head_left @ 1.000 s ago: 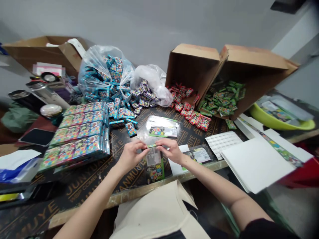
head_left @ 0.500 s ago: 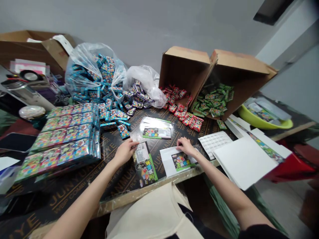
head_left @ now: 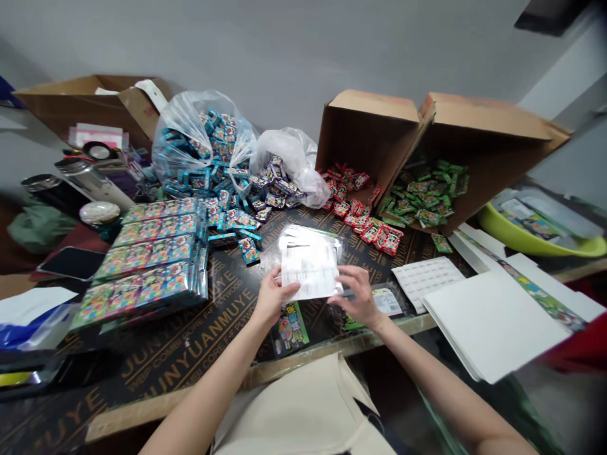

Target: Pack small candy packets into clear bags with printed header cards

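Both my hands hold up a white printed paper sheet (head_left: 309, 273) above the dark table (head_left: 199, 341). My left hand (head_left: 270, 297) pinches its left edge, and my right hand (head_left: 358, 294) grips its right lower edge. Under my left hand lies a green printed card pack (head_left: 291, 328) in clear film. Another green card (head_left: 386, 302) lies by my right wrist. Behind the sheet is a stack of clear bags with cards (head_left: 308, 237).
Stacked colourful packs (head_left: 152, 259) fill the left. A plastic bag of blue packets (head_left: 203, 151) and a purple heap (head_left: 275, 183) sit behind. Tipped cartons hold red packets (head_left: 360, 202) and green packets (head_left: 427, 189). White sheets (head_left: 493, 316) and a yellow-green basin (head_left: 531, 234) lie right.
My hands left the green card pack lying on the table; the right reached for the white sheet at the table edge, and now both hold it up between them.
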The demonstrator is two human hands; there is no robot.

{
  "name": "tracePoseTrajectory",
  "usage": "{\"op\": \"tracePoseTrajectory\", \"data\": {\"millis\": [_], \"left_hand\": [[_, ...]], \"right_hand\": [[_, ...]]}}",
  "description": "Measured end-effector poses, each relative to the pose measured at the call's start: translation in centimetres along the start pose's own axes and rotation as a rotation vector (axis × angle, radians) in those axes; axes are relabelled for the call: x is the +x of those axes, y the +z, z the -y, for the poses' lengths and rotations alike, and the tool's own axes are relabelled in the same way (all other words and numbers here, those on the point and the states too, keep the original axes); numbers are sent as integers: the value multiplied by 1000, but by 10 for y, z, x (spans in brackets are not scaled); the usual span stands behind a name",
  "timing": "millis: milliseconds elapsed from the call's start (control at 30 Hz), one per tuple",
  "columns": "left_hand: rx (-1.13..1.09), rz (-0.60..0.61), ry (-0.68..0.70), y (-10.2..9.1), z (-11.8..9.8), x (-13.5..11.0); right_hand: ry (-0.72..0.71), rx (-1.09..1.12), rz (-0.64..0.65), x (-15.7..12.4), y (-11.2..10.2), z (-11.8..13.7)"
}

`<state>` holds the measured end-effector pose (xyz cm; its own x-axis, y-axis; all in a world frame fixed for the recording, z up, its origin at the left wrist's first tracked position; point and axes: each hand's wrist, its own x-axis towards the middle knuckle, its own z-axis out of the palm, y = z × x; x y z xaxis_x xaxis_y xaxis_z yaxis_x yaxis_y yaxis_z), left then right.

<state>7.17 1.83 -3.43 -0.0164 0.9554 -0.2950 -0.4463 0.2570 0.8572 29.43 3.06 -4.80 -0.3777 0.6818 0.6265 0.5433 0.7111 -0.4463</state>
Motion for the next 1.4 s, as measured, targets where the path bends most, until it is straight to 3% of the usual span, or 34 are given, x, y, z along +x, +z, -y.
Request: {"op": "tracePoseTrajectory", "data": {"millis": [133, 233, 400, 467, 700, 900, 1133, 1267, 1400], "left_hand": [[46, -2, 83, -5, 0, -2], [128, -28, 133, -5, 2, -4], [512, -124, 313, -9, 0, -4], [530, -135, 365, -8, -3, -6], [329, 132, 260, 4, -8, -17], [307, -13, 179, 0, -8, -15], [387, -65, 182, 4, -14, -17], [493, -108, 237, 6, -11, -14], [757, -168, 381, 5, -12, -10]], "right_hand": [[394, 189, 0, 7, 6, 1], [442, 312, 42, 10, 10, 5], [480, 369, 12, 15, 10, 12], [555, 471, 16, 16, 11, 12], [902, 967, -41, 22, 11, 8], [781, 1024, 113, 22, 2, 20], [843, 978, 120, 17, 6, 17], [862, 800, 65, 18, 6, 19], [690, 422, 10, 22, 0, 20]]}}
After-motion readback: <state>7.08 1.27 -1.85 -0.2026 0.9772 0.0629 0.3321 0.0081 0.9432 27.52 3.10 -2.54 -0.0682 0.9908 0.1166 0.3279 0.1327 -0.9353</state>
